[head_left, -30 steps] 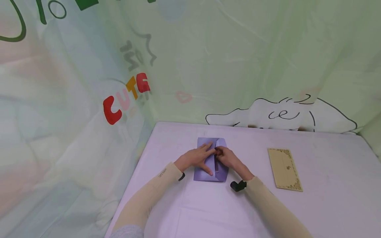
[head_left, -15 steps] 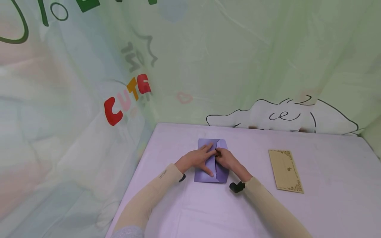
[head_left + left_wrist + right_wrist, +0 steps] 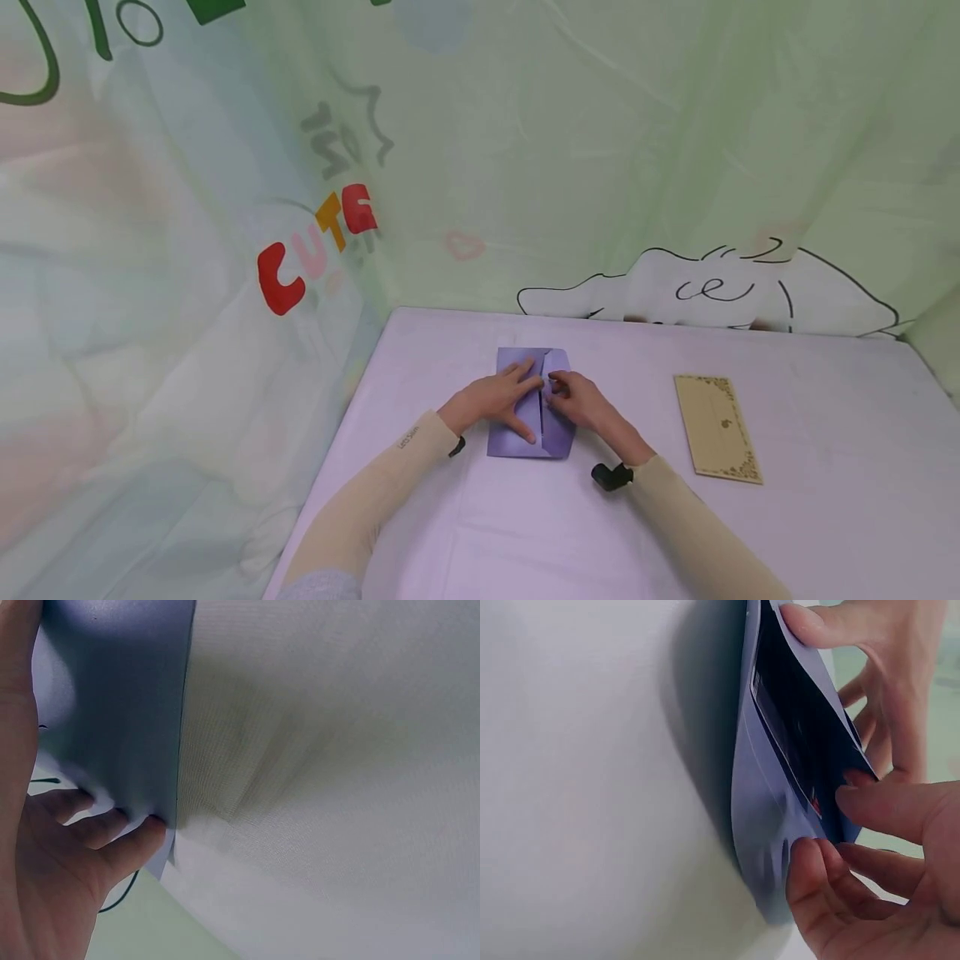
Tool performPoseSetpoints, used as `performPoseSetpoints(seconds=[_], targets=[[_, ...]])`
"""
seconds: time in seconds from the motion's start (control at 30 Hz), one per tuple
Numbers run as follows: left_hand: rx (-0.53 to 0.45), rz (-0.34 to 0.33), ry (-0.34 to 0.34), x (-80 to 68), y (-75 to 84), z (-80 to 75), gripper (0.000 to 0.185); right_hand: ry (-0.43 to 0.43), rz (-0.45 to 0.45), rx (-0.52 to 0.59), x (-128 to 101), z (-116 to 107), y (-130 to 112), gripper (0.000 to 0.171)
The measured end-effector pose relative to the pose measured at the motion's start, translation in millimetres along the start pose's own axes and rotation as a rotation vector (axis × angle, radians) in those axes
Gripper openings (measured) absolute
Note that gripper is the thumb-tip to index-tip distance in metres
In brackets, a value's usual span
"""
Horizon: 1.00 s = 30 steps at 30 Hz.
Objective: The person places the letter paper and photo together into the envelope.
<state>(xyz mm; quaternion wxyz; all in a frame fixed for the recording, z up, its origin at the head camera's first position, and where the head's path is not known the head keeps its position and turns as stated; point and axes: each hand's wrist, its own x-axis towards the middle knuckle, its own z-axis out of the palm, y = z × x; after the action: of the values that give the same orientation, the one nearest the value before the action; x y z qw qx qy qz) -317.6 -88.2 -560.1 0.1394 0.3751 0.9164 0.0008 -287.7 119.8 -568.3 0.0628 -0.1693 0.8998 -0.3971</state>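
Purple envelope: the purple envelope [image 3: 531, 408] lies on the bench [image 3: 540, 533] under the two hands, its flap [image 3: 558, 438] unfolded toward the person's right.
Mouth: it gapes in the right wrist view, showing a dark item with a thin clear edge [image 3: 780, 729] partly inside; what it is exactly cannot be told.
Left hand: the left hand [image 3: 501, 396] presses on the envelope's body, fingers spread and straight, gripping nothing.
Right hand: the right hand [image 3: 583, 402] is at the mouth, fingers loosely bent and thumb apart from them; nothing shows pinched between.
Tan card: the tan card [image 3: 718, 428] with ornamented corners, perhaps itself an envelope, lies on the bench well apart, to the right, untouched.
Step in hand: judging by the poses, one hand steadies the envelope while the other works at its opening, around the item inside.
Next move: likely calls for holding the mouth wide and handling the item gently, without creasing the paper or letting the envelope slide.
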Motion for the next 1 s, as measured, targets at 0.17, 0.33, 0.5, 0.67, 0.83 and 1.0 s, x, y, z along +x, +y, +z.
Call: performPoseSetpoints(seconds=[0.17, 0.33, 0.5, 0.67, 0.83, 1.0], targets=[[-0.011, -0.017, -0.010, 0.2, 0.0, -0.7, 0.097, 0.008, 0.026, 0.028, -9, -8, 4, 0.049], [-0.012, -0.016, 0.005, -0.3, -0.6, 0.0, 0.096, 0.009, 0.036, 0.037, -18, -15, 5, 0.049], [-0.012, 0.000, 0.014, 0.1, 0.3, -0.5, 0.096, 0.013, 0.052, 0.032, -28, -22, 6, 0.050], [-0.025, 0.001, 0.009, 0.4, 2.1, -0.9, 0.096, 0.009, 0.081, 0.015, -38, -28, 12, 0.050], [-0.016, 0.000, 0.016, -0.5, 2.8, -1.5, 0.096, 0.043, 0.090, 0.003, -46, -36, 24, 0.051], [-0.019, -0.003, 0.016, -2.4, 2.5, -3.7, 0.095, 0.065, 0.112, -0.023, -55, -45, 35, 0.051]])
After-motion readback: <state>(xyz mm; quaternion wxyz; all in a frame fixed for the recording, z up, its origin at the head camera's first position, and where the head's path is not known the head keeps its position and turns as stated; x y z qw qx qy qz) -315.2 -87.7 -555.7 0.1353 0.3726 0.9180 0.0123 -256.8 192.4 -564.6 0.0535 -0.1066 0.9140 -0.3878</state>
